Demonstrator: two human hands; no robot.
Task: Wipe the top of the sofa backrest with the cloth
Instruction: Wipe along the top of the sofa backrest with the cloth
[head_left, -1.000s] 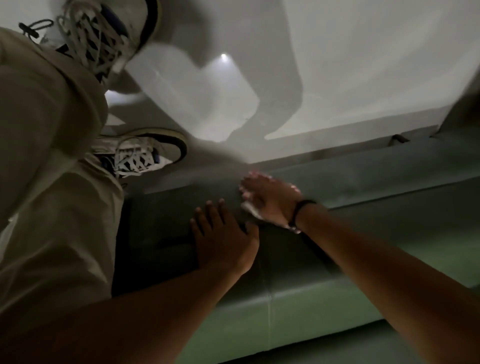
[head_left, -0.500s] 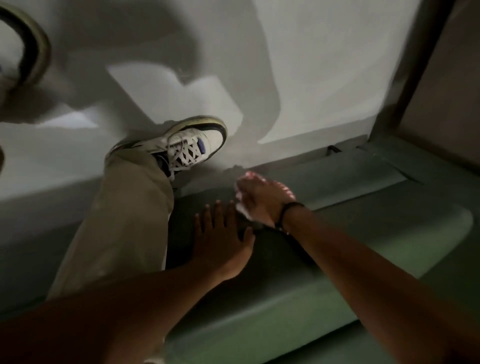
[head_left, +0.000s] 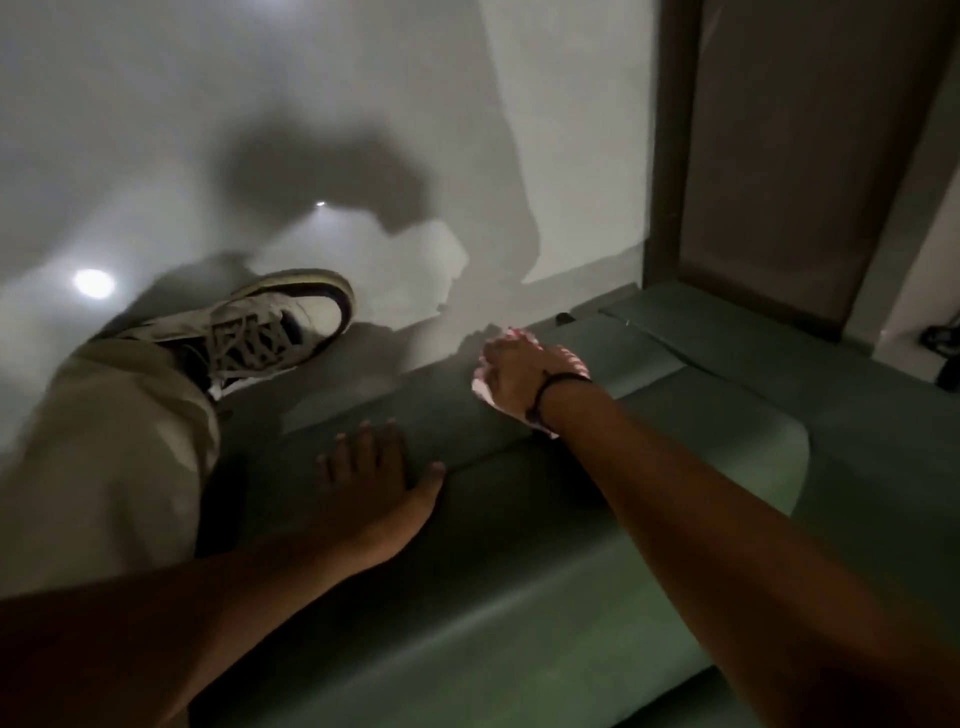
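Head view, dim light: a person leans over a green sofa (head_left: 597, 613), both bare arms reaching fwd onto the backrest (head_left: 426, 415). The right hand (head_left: 524, 376) presses a pale cloth (head_left: 484, 391) on the backrest top, close to its far edge where the top meets the white floor (head_left: 156, 130). The right grip is closed over the cloth, fingers curled down; bits of the cloth show at the fingertips & under the wrist. A dark band (head_left: 553, 389) circles that wrist.

The left hand (head_left: 376, 480) lies flat on the backrest, nearer the camera & left of the cloth, apart from it. Its grip is spread wide, palm down, holding nothing; thumb points right along the seam (head_left: 498, 454) where the top rolls over to the front face.

To the right of the cloth the top runs on bare as a flat strip, then meets a cross seam near a small dark item (head_left: 562, 317), too small to tell what. Beyond that the sofa ends at a grey-brown panel (head_left: 769, 156) standing upright. To the left the top is bare up to a beige trouser leg (head_left: 104, 457), whose white sneaker (head_left: 270, 327) stands on the floor just past the far edge. Dark shadows & 2 light spots fall on the floor.
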